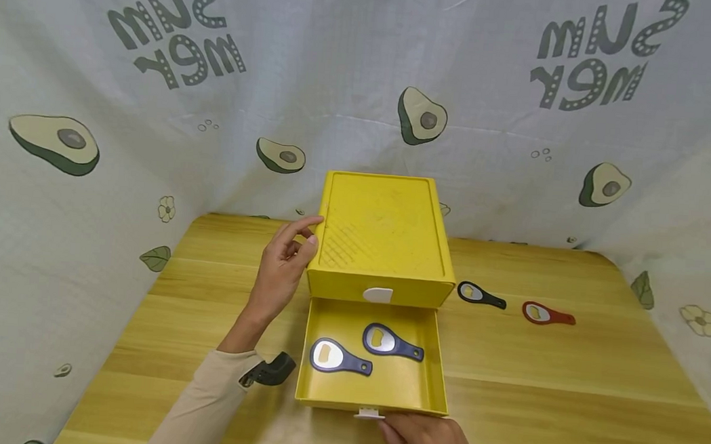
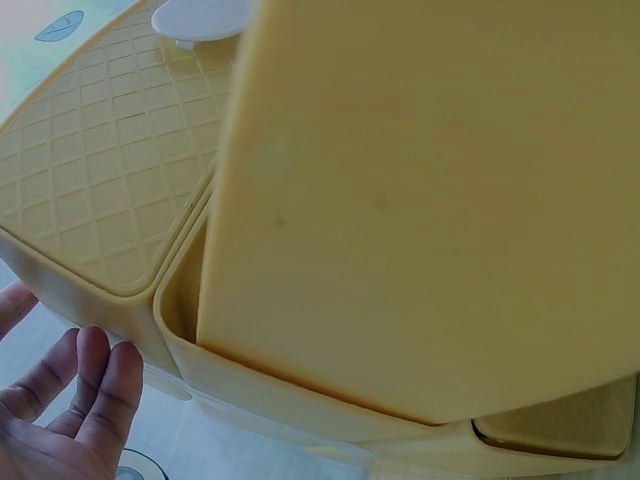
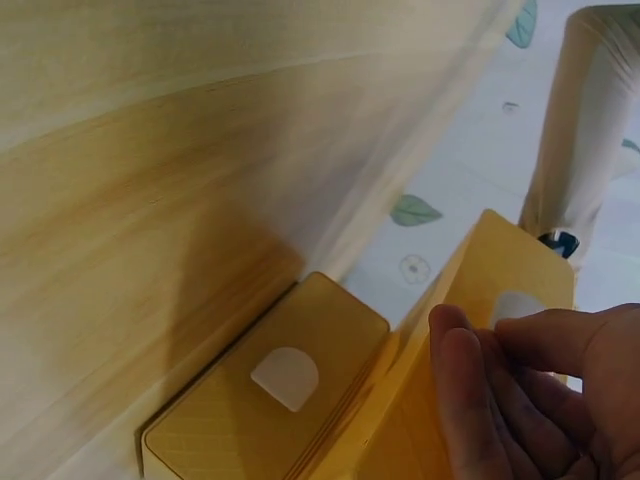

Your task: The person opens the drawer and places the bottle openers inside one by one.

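Note:
A yellow drawer box (image 1: 386,224) stands on the table, its lower drawer (image 1: 403,386) pulled out. Two blue bottle openers with silver faces lie inside: one (image 1: 336,357) at the left, the other (image 1: 389,341) further back. My left hand (image 1: 284,262) rests at the box's left side, index fingertip on the top edge; its fingers (image 2: 112,400) are loosely extended in the left wrist view. At the drawer's front my right hand (image 1: 430,440) pinches the lower edge beside the white handle (image 1: 370,414). The right wrist view shows its thumb (image 3: 550,338) against the front and fingers curled underneath.
A black bottle opener (image 1: 481,295) and a red one (image 1: 548,314) lie on the wooden table (image 1: 566,377) right of the box. The closed upper drawer has a white handle (image 1: 378,295). A printed curtain (image 1: 340,78) hangs behind and at both sides.

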A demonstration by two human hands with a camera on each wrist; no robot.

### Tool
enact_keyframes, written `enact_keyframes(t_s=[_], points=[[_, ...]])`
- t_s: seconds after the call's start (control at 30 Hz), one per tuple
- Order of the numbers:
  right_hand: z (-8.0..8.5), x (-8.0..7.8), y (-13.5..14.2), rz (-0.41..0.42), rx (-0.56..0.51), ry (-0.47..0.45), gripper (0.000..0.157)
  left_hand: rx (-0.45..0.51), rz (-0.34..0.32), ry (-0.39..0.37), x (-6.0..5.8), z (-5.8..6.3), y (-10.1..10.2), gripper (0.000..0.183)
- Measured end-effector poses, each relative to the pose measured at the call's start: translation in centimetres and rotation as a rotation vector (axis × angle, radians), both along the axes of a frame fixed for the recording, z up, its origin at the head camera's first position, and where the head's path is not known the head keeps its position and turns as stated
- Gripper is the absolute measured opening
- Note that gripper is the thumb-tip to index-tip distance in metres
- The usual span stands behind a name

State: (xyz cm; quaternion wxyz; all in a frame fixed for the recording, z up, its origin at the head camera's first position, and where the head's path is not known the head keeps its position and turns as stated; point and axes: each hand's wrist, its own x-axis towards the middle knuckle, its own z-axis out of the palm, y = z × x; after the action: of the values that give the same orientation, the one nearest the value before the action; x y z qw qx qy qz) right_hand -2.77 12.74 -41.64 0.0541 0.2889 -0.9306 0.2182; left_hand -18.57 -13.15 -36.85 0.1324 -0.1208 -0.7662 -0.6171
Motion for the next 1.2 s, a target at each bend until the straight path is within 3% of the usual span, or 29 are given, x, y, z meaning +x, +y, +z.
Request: enact_keyframes(t_s=[0.13, 0.23, 0.37, 0.5, 0.77, 1.2], points=[[0.5, -0.3, -0.2, 0.002, -0.019, -0.031, 0.015, 0.003, -0.002, 0.003, 0.0, 0.0, 0.0, 0.034], [0.7, -0.7, -0.5, -0.007, -0.045, -0.001, 0.013, 0.005, 0.001, 0.011, 0.0, 0.0, 0.0, 0.034], [0.2, -1.5, -0.4, 0.012, -0.093, 0.172, 0.014, 0.013, 0.002, 0.011, 0.0, -0.1, -0.1, 0.033], [-0.1, -2.5, -0.2, 0.042, -0.131, 0.278, 0.011, 0.016, -0.005, 0.006, 0.1, -0.1, 0.0, 0.034], [0.0, -4.6, -0.3, 0.038, -0.185, 0.264, 0.013, 0.009, -0.008, 0.012, 0.1, 0.0, -0.1, 0.034], [0.2, -7.9, -0.7, -0.014, -0.168, 0.24, 0.009, 0.004, -0.014, 0.004, 0.0, 0.2, 0.0, 0.033]])
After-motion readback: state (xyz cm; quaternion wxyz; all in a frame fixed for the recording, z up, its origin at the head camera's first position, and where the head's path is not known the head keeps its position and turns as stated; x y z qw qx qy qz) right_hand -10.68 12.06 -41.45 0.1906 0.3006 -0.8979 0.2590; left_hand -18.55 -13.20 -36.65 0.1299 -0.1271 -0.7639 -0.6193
